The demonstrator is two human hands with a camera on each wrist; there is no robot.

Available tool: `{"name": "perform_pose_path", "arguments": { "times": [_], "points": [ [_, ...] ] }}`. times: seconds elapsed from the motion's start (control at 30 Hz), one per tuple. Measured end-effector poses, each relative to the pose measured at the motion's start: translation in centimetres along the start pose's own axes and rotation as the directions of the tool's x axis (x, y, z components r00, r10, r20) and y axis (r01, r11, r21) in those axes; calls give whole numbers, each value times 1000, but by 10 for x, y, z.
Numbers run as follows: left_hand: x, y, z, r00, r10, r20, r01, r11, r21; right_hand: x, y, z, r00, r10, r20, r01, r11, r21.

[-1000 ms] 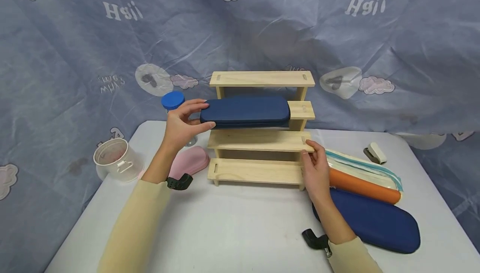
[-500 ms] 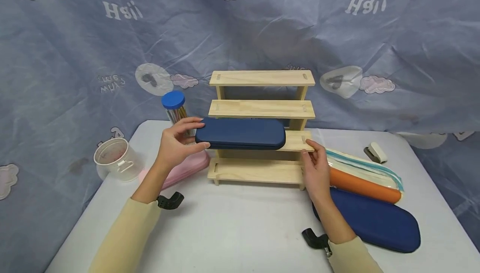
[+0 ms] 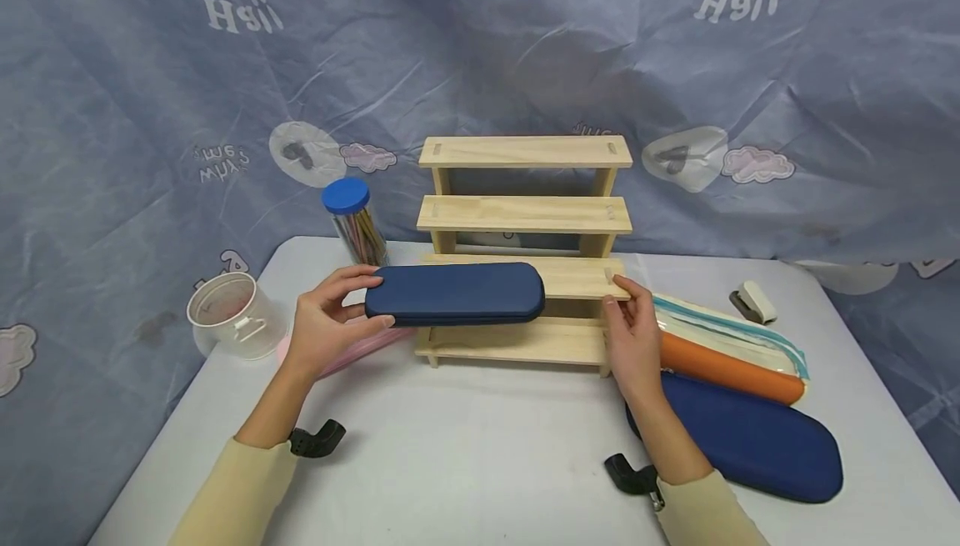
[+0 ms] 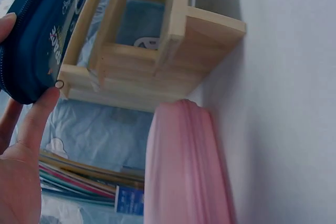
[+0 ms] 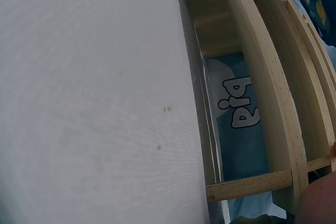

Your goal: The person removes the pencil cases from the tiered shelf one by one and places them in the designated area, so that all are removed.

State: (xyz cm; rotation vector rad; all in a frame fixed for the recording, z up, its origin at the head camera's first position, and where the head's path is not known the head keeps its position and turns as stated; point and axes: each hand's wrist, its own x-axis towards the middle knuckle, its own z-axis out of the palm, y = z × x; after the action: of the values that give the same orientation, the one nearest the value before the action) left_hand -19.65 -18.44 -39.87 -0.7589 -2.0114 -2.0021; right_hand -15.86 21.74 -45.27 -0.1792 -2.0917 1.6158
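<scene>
My left hand [image 3: 318, 325] pinches one end of a navy zip-up pencil case [image 3: 457, 292], thumb below and fingers above. The case is held level in the air before the lower tiers of a stepped wooden shelf [image 3: 525, 212], hiding part of them. Its zip and a printed side show in the left wrist view, where the fingers meet the rounded end of the pencil case [image 4: 39, 51]. My right hand [image 3: 633, 342] grips the right end of the shelf's second-lowest board between thumb and fingers. Only a bit of that hand [image 5: 320, 200] appears in the right wrist view.
Behind my left hand lie a pink case [image 4: 181, 166] and a blue-lidded jar of pencils [image 3: 356, 225]. A white bucket [image 3: 247, 321] stands at far left. To the right are an orange-and-clear pouch [image 3: 727, 367], a second navy case [image 3: 757, 446] and a small stapler [image 3: 753, 303].
The navy pencil case in my left hand has come down and to the left, away from the upper tiers and towards me. My right hand has kept its place on the shelf.
</scene>
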Motion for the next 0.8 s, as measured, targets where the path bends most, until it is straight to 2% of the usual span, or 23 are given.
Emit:
{"name": "perform_pose_path", "arguments": {
  "times": [0.47, 0.8],
  "points": [
    [-25, -5, -10, 1000, -29, -7, 29, 1000, 5, -2, -2, 0, 1000, 20, 9, -20, 1000, 3],
    [-39, -6, -13, 995, -90, -44, 90, 996, 7, -1, -2, 1, 1000, 6, 9, -6, 1000, -18]
  ]
}}
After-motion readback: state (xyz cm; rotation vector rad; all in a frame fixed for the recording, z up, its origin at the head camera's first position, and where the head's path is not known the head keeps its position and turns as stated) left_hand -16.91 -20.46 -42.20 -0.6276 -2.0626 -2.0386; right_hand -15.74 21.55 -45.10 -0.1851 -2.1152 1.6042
